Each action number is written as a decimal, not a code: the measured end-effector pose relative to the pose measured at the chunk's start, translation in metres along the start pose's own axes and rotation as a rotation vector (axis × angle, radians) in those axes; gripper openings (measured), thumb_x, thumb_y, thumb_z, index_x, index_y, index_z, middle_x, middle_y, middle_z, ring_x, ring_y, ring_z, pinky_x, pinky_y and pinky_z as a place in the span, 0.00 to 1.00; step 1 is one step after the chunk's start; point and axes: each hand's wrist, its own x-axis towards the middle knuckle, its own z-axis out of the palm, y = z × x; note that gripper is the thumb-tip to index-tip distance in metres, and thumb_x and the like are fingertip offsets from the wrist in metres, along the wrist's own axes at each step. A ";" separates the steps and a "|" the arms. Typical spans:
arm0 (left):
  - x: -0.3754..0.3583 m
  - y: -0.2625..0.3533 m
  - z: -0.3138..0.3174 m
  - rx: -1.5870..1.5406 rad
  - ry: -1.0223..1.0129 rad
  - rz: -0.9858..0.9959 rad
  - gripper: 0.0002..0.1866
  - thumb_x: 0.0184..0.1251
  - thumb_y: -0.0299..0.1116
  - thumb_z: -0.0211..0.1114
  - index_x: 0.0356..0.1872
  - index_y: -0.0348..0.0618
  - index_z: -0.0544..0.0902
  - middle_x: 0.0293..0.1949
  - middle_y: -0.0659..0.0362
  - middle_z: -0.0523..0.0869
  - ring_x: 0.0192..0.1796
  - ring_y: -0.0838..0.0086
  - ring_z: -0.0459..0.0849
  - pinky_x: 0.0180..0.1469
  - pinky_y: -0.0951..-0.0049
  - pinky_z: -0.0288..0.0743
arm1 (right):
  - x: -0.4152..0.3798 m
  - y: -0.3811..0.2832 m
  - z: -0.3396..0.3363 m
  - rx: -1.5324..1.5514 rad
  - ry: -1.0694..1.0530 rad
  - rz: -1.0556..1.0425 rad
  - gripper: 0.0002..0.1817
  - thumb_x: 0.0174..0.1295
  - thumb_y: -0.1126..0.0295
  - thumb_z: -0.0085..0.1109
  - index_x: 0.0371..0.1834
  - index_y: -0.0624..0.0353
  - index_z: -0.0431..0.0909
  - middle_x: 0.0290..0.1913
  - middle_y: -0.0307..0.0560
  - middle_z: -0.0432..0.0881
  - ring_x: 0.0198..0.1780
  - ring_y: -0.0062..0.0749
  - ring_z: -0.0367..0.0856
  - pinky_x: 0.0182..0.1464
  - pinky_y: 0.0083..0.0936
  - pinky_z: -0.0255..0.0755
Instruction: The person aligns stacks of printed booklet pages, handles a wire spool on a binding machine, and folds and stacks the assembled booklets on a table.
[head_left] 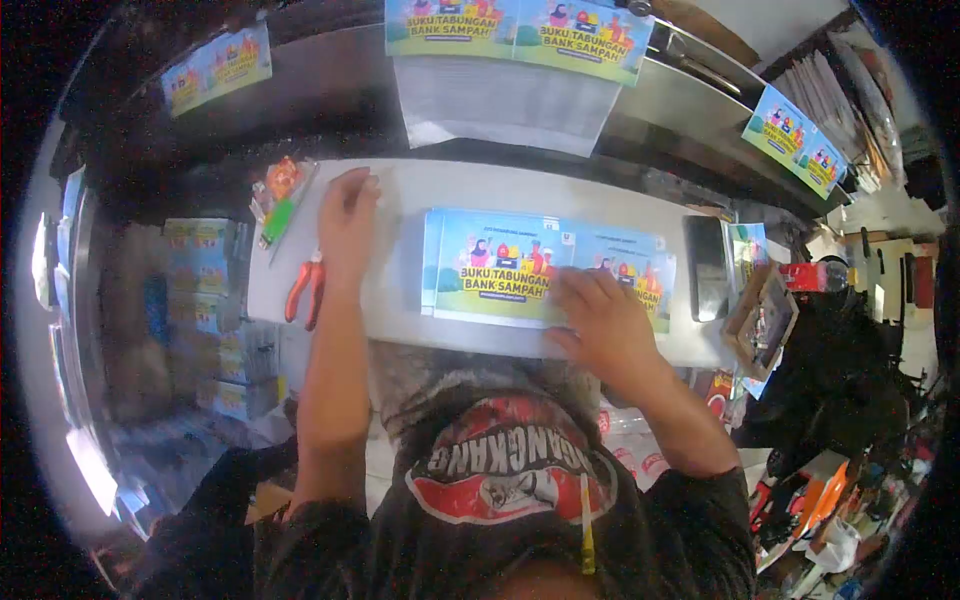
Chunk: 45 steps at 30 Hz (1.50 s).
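My right hand [600, 325] lies flat, fingers spread, pressing the glossy blue-green printed booklet cover sheet [545, 268] onto the white bench [400, 290], prob. to stop it sliding. Left hand [347, 225] rests palm down on bare bench w/ fingers together, holding nothing, bracing me. One sheet here showing 2 panels; 1 pair of red-handled pliers [305, 290] just left of my left arm.

Hidden, cropped or illegible items, head view

Right hand [600, 318] covers the lower middle of the printed booklet sheet [520, 265], small print unreadable. Top-edge sheets [520, 25] cropped by frame. Left shelf stacks [205, 300] blurred. Small packet [280, 195] contents indistinct. Cluttered tray [762, 322], right, too small to identify.
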 end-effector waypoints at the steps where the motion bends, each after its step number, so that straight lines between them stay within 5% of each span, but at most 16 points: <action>1: 0.000 -0.001 0.002 -0.032 -0.017 0.015 0.13 0.72 0.31 0.62 0.52 0.34 0.80 0.44 0.55 0.87 0.44 0.73 0.85 0.49 0.74 0.77 | 0.002 0.000 0.000 0.022 -0.013 0.015 0.31 0.52 0.55 0.69 0.59 0.56 0.76 0.61 0.44 0.74 0.61 0.42 0.72 0.58 0.43 0.72; 17: -0.008 -0.006 0.006 -0.026 -0.038 -0.063 0.14 0.70 0.34 0.63 0.52 0.41 0.81 0.42 0.55 0.87 0.45 0.73 0.84 0.50 0.73 0.76 | 0.013 0.008 0.002 0.025 -0.103 0.077 0.45 0.47 0.51 0.72 0.69 0.59 0.67 0.68 0.49 0.68 0.62 0.51 0.70 0.63 0.44 0.69; 21: -0.007 0.017 0.009 0.297 -0.062 -0.038 0.12 0.69 0.32 0.63 0.51 0.40 0.82 0.41 0.56 0.87 0.43 0.73 0.84 0.49 0.72 0.77 | 0.014 0.007 0.006 -0.033 -0.148 0.109 0.45 0.46 0.50 0.72 0.68 0.57 0.67 0.67 0.49 0.69 0.62 0.51 0.70 0.63 0.49 0.68; 23: 0.001 0.029 0.014 0.293 -0.108 -0.188 0.13 0.68 0.33 0.64 0.51 0.42 0.83 0.43 0.54 0.88 0.44 0.71 0.85 0.49 0.70 0.78 | 0.015 0.009 0.005 -0.003 -0.136 0.088 0.44 0.45 0.50 0.73 0.67 0.55 0.69 0.66 0.49 0.70 0.63 0.51 0.70 0.63 0.49 0.68; 27: 0.024 0.014 0.030 0.053 -0.070 0.040 0.14 0.67 0.32 0.63 0.52 0.42 0.82 0.41 0.52 0.88 0.42 0.65 0.87 0.46 0.67 0.80 | 0.033 0.002 -0.021 0.067 -0.191 0.070 0.43 0.45 0.50 0.74 0.65 0.55 0.71 0.64 0.51 0.73 0.62 0.51 0.73 0.63 0.46 0.70; 30: 0.030 0.022 0.034 -0.007 -0.063 0.003 0.14 0.67 0.32 0.64 0.52 0.42 0.81 0.40 0.50 0.87 0.41 0.63 0.87 0.45 0.66 0.80 | 0.044 0.006 -0.036 0.121 -0.295 0.100 0.42 0.46 0.49 0.74 0.64 0.56 0.72 0.62 0.53 0.75 0.61 0.50 0.75 0.61 0.43 0.72; 43: -0.004 0.059 0.042 0.042 -0.140 0.147 0.13 0.68 0.34 0.63 0.50 0.42 0.81 0.40 0.50 0.87 0.38 0.60 0.87 0.43 0.64 0.81 | -0.011 0.006 -0.068 0.139 -0.341 0.083 0.35 0.47 0.69 0.68 0.64 0.57 0.71 0.67 0.59 0.73 0.65 0.53 0.74 0.66 0.41 0.70; 45: 0.013 0.024 0.045 0.025 -0.141 0.095 0.13 0.68 0.34 0.63 0.50 0.43 0.81 0.41 0.51 0.86 0.38 0.60 0.87 0.43 0.64 0.81 | 0.026 0.012 -0.056 0.157 -0.369 0.071 0.34 0.47 0.70 0.67 0.63 0.58 0.72 0.65 0.61 0.75 0.63 0.55 0.76 0.65 0.41 0.71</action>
